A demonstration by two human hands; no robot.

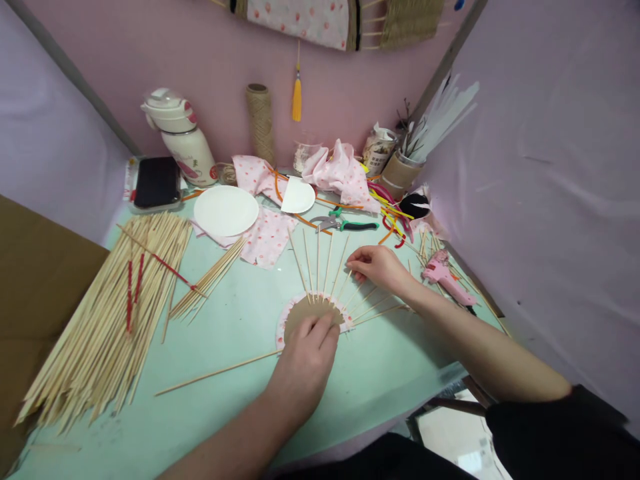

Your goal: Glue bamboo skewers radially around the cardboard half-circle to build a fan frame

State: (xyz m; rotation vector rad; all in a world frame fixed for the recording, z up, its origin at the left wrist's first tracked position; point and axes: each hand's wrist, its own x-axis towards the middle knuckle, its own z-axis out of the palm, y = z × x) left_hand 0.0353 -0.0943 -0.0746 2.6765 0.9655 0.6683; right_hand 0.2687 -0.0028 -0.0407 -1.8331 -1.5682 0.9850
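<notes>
A cardboard half-disc (300, 319) edged with pink dotted fabric lies on the table, with several thin bamboo sticks (319, 263) fanned out from its curved edge. My left hand (307, 357) presses down on the cardboard, its fingers bent and close together; the fingertips partly cover the lower part. At the right of the fan, my right hand (377, 267) pinches the outer end of one bamboo stick between thumb and forefinger. A longer stick (220, 373) reaches left from the half-disc's lower left corner.
Left lies a big pile of bamboo sticks (107, 320), beside a smaller bundle (213, 280). Behind are a white paper disc (226, 211), green-handled pruning shears (345, 225), dotted fabric (270, 237), a twine spool (260, 123) and a bottle (185, 143). A pink glue gun (447, 277) lies right.
</notes>
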